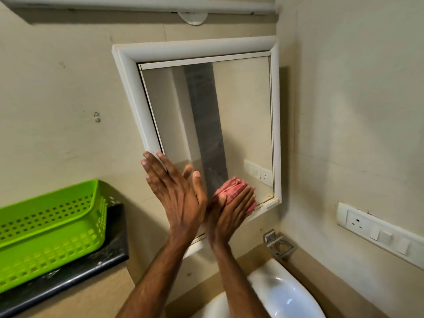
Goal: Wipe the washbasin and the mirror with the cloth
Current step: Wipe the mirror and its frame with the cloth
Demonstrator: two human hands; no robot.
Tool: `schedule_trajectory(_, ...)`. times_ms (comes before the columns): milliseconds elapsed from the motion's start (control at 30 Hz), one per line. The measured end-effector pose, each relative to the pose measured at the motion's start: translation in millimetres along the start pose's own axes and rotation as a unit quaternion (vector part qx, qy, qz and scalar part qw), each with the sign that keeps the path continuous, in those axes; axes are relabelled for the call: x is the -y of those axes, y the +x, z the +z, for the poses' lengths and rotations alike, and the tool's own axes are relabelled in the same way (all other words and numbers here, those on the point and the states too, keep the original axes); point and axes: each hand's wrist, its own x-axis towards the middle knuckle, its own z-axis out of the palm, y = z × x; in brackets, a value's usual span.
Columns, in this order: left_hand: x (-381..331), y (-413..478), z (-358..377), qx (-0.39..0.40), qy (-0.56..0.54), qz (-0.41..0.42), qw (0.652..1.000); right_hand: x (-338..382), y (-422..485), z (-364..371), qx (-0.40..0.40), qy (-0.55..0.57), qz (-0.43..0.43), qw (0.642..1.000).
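A white-framed mirror (243, 115) hangs on the beige wall, tilted in my view. My right hand (229, 214) presses a bunched pink cloth (231, 190) against the glass near the mirror's lower right corner. My left hand (172, 191) lies flat with fingers spread on the mirror's lower left corner, holding nothing. The white washbasin (282, 292) sits below, partly hidden by my forearms.
A green perforated plastic basket (50, 228) stands on a black counter (75, 278) at the left. A chrome holder (278, 245) is fixed above the basin. A socket and switch panel (376, 232) runs along the right wall. A white fixture (192, 17) spans overhead.
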Motion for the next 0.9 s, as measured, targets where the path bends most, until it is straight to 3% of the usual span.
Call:
schedule_trajectory(67,1,1,3,-0.002,0.006,-0.004,1.0,-20,48,5,-0.029,-0.003,0.012,1.0)
schedule_trajectory(167,-1,2,6,-0.004,0.026,-0.013,1.0,-48,107,3,-0.037,0.02,0.097,0.994)
schedule_trajectory(300,-4,2,9,-0.007,0.054,-0.032,0.998,-41,112,0,-0.041,0.03,0.158,0.986)
schedule_trajectory(500,-10,1,8,-0.021,0.047,-0.041,0.998,-6,17,2,-0.01,-0.032,0.027,0.999)
schedule_trajectory(633,-4,-1,9,-0.015,0.045,-0.023,0.999,-21,39,-5,-0.024,-0.04,-0.046,0.998)
schedule_trajectory(900,-6,0,9,-0.019,0.054,-0.03,0.998,-60,141,-12,-0.06,0.007,0.168,0.984)
